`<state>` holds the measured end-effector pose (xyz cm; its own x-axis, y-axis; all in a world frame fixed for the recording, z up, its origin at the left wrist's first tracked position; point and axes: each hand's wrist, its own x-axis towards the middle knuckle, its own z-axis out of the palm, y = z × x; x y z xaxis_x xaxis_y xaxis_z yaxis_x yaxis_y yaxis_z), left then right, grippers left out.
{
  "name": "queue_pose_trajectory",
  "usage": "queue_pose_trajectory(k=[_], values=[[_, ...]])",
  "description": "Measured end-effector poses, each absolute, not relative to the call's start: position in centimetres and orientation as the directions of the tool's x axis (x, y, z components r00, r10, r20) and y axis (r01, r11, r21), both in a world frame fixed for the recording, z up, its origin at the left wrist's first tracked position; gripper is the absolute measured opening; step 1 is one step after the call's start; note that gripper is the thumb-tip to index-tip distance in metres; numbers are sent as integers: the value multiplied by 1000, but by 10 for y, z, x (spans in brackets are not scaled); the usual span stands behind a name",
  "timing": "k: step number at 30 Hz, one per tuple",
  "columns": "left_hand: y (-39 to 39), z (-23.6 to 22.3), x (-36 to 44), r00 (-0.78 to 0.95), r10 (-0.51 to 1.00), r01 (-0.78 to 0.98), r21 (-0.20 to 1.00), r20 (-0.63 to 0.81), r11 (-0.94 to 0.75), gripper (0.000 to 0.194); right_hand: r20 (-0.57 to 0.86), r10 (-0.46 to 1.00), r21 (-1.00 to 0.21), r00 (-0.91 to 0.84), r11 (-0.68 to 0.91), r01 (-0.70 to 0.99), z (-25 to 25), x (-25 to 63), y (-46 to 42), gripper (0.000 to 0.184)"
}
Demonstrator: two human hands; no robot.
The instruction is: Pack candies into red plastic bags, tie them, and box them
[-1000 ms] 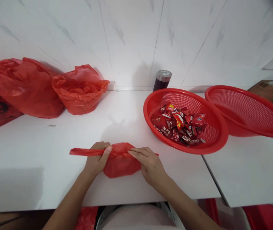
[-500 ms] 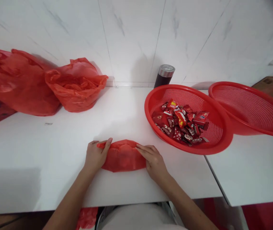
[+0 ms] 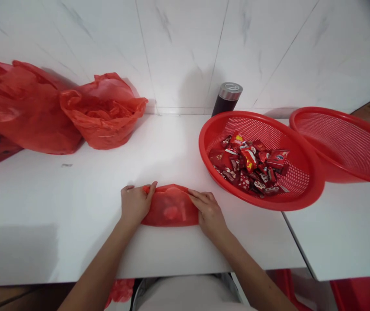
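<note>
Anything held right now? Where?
A folded red plastic bag, pressed onto the white counter: left hand on its left end, right hand on its right end.

Place: tiled indoor work area, kitchen or shop unclear | Signs: white counter (image 3: 58,207), marble-look wall tiles (image 3: 178,52), red baskets (image 3: 206,151), wrapped sweets (image 3: 248,164), red plastic bags (image 3: 102,116)

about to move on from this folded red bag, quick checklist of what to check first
1. Left hand and right hand both on the red plastic bag, one at each end: ok
2. Bag lying folded on the white counter: ok
3. Anything inside the bag: cannot tell, the red plastic hides it
4. Wrapped chocolates inside the red mesh basket: ok
5. Gap between that basket and the bag: ok
6. Second red mesh basket touching the first: cannot tell, the rims overlap in this view
</note>
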<state>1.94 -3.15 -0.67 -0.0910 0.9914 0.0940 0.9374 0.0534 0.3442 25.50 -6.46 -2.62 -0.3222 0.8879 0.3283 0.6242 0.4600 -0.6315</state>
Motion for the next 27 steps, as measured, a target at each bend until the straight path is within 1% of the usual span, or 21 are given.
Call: queue_pose_trajectory(k=[15, 20, 24, 27], values=[[-39, -13, 22, -25, 991, 966, 257, 134, -10, 51, 339, 882, -572, -328, 470, 673, -31, 254, -68, 63], [-39, -15, 22, -16, 988, 975, 221, 152, -18, 49, 322, 900, -539, -294, 429, 724, -32, 252, -69, 60], [-39, -15, 22, -30, 988, 973, 230, 153, -6, 49, 261, 931, -525, -255, 359, 772, -29, 251, -68, 55], [-41, -11, 23, -48, 988, 961, 277, 146, 6, 51, 219, 943, -526, -250, 330, 784, -22, 253, -68, 48]])
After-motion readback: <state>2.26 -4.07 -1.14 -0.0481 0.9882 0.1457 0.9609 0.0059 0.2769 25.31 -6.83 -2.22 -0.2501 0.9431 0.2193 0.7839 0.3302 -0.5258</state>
